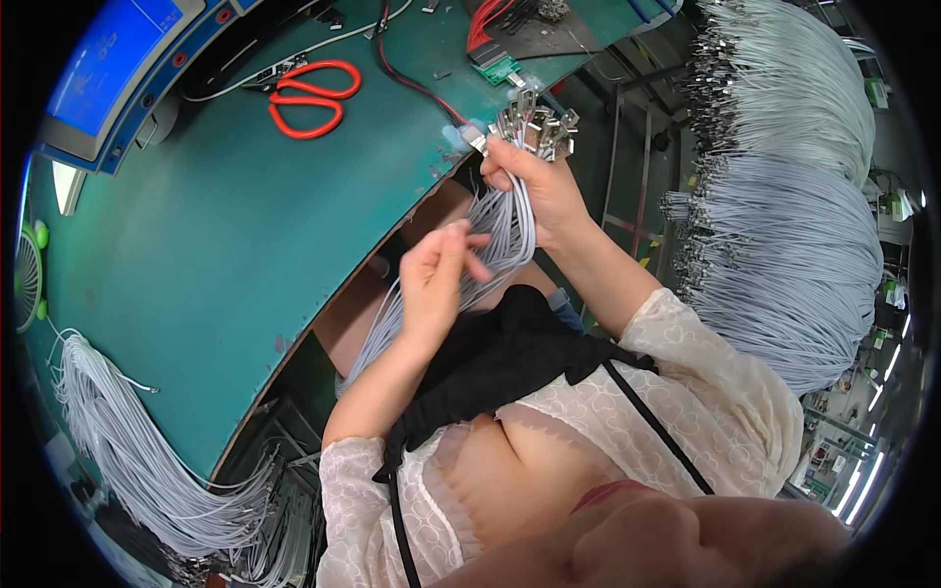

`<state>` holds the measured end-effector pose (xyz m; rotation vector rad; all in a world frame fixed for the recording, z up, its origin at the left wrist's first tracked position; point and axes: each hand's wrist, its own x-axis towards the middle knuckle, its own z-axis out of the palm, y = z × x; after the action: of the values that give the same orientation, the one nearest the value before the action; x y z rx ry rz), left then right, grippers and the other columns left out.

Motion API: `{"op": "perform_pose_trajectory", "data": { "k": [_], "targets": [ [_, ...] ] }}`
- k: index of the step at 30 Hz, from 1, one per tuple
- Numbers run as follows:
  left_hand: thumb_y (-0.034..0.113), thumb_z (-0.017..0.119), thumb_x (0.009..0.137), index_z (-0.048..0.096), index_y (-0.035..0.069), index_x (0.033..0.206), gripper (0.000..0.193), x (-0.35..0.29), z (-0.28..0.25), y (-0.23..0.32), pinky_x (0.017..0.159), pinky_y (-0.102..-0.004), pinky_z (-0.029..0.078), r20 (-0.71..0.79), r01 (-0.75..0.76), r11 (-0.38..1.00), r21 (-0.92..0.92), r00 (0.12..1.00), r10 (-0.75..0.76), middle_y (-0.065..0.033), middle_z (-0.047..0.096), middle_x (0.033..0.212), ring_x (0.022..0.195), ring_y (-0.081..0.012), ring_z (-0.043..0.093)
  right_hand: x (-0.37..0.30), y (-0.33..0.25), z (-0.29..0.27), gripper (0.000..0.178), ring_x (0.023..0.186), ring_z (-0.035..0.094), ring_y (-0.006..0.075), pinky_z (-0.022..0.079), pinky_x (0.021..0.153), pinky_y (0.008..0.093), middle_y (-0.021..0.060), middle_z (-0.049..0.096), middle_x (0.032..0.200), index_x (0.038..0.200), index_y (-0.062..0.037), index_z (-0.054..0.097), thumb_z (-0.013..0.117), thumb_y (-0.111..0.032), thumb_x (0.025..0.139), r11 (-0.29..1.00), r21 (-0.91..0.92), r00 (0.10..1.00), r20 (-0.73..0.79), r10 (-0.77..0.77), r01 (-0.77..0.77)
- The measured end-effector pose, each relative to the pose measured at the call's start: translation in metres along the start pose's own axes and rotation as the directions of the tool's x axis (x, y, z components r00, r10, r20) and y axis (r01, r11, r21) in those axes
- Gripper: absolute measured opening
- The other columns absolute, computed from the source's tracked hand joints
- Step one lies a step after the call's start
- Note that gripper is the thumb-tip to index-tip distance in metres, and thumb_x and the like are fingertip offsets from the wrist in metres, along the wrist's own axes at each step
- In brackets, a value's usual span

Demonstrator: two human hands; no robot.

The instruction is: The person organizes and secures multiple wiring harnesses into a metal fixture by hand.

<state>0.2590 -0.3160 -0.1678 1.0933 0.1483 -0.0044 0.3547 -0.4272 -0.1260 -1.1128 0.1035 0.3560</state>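
Note:
My right hand (541, 186) is closed round a bundle of grey cables (505, 230) just off the table's edge. The cables' metal plug ends (537, 125) fan out above my fingers. Beside the thumb, a metal connector (474, 139) sits at the table edge on a bluish patch, with a dark red and black lead running to it. My left hand (436, 274) is beside the hanging cables, its fingers loosely bent and apart, with nothing visible between them. The cables' lower lengths pass behind my left forearm and over my lap.
Red-handled scissors (312, 98) lie on the green table (216, 216). A blue-screened device (118, 69) stands at the far left. A green circuit board (495, 67) with red wires lies near the far edge. Large cable bundles hang at right (784, 216) and lower left (147, 441).

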Motion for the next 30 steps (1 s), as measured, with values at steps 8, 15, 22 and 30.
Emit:
{"op": "perform_pose_trajectory", "data": {
  "k": [8, 15, 22, 30],
  "targets": [
    [0.007, 0.045, 0.083, 0.046, -0.010, 0.109, 0.030, -0.052, -0.069, 0.001, 0.041, -0.0182, 0.038, -0.346, 0.233, 0.961, 0.149, 0.923, -0.170, -0.0188, 0.060, 0.086, 0.045, -0.0122, 0.052, -0.003, 0.000, -0.009, 0.007, 0.051, 0.049, 0.0072, 0.038, 0.044, 0.0183, 0.0034, 0.055, 0.061, 0.079, -0.0046, 0.054, 0.059, -0.010, 0.077, 0.997, 0.044, 0.998, 0.019, 0.068, -0.068],
    [-0.001, 0.046, 0.076, 0.041, -0.007, 0.115, 0.041, -0.154, -0.164, -0.016, 0.071, -0.0253, 0.044, -0.502, 0.226, 0.897, 0.380, 0.865, -0.005, -0.0213, 0.052, 0.108, 0.075, -0.0193, 0.057, -0.017, -0.002, -0.078, 0.025, 0.074, 0.054, 0.0116, 0.043, 0.063, 0.0222, 0.0051, 0.059, 0.084, 0.098, -0.0036, 0.053, 0.055, -0.021, 0.081, 0.995, 0.016, 0.994, -0.035, 0.101, -0.101],
    [0.006, 0.064, 0.053, 0.046, 0.002, 0.112, 0.063, -0.191, -0.184, -0.049, 0.086, -0.0349, 0.037, -0.374, 0.415, 0.346, 0.841, 0.909, -0.182, -0.0199, 0.052, 0.106, 0.099, -0.0311, 0.050, -0.083, 0.053, -0.208, 0.051, 0.094, 0.054, 0.0237, 0.042, 0.082, 0.0342, 0.0141, 0.056, 0.100, 0.112, 0.0009, 0.046, 0.045, -0.041, 0.084, 0.896, -0.029, 0.887, -0.162, 0.433, -0.443],
    [0.008, 0.066, 0.052, 0.057, 0.003, 0.085, 0.035, -0.193, -0.177, -0.023, 0.071, -0.0326, 0.044, 0.078, -0.076, 0.057, 0.995, 0.996, -0.033, -0.0154, 0.057, 0.082, 0.079, -0.0319, 0.056, -0.093, 0.119, -0.126, 0.054, 0.103, 0.048, 0.0247, 0.037, 0.090, 0.0388, 0.0171, 0.048, 0.114, 0.112, 0.0021, 0.045, 0.039, -0.044, 0.085, 0.775, 0.316, 0.767, 0.558, 0.315, -0.548]
  ]
}}
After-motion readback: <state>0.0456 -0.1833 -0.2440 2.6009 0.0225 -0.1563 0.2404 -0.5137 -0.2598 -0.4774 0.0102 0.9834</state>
